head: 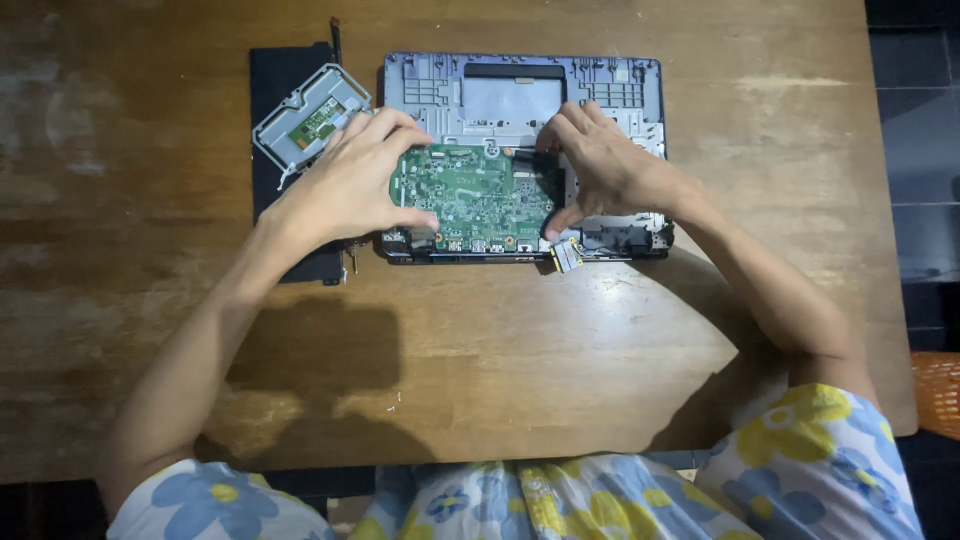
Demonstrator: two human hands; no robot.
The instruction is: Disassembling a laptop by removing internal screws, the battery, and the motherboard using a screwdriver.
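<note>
Green circuit board lay inside the opened grey laptop shell, in the half of the shell nearer the person, and the shell itself sat toward the far edge of the wooden bench, about midway between its left and right edges. The left hand covered the board's left end, its thumb lying along the near-left corner and its fingers bent over the far-left part, together rather than spread. The right hand framed the board's right end, thumb at the near-right corner and fingers curled down at the far-right edge; both hands pressed on the board, though whether either truly pinched its edge could not be told. A small ribbon connector with yellow tape stuck out from the shell's near edge just below the right thumb. To do this well, it seemed wise to keep the pressure even at both ends, hold the board level, touch its edges rather than its components, and mind the ribbon so nothing snagged. Just left of the shell, a grey bracket holding a smaller green board rested tilted on a flat black panel near the far-left part of the bench, touching the left hand's knuckles or nearly so.
</note>
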